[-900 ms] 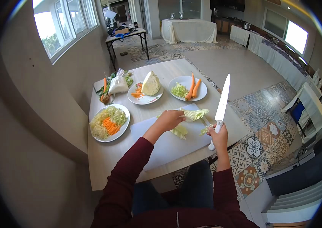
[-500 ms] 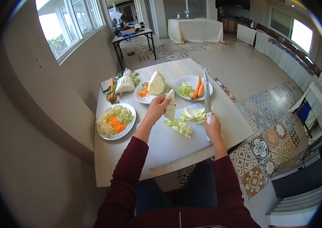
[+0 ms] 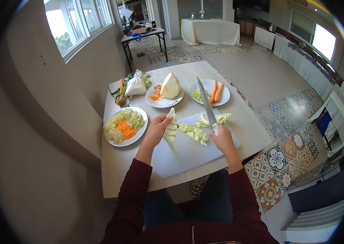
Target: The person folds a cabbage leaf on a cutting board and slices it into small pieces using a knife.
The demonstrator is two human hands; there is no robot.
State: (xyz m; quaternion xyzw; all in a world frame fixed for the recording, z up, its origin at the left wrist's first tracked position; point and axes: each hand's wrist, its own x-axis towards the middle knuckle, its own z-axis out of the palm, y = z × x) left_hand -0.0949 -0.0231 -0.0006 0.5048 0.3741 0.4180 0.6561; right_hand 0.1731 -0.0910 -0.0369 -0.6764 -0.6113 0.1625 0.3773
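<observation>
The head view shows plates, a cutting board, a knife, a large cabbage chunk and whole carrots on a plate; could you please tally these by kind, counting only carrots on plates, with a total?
Plates: 3
Cutting board: 1
Knife: 1
Large cabbage chunk: 1
Whole carrots on plates: 2
Total: 8

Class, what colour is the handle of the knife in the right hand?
White. The knife handle shows best in the head view.
</observation>
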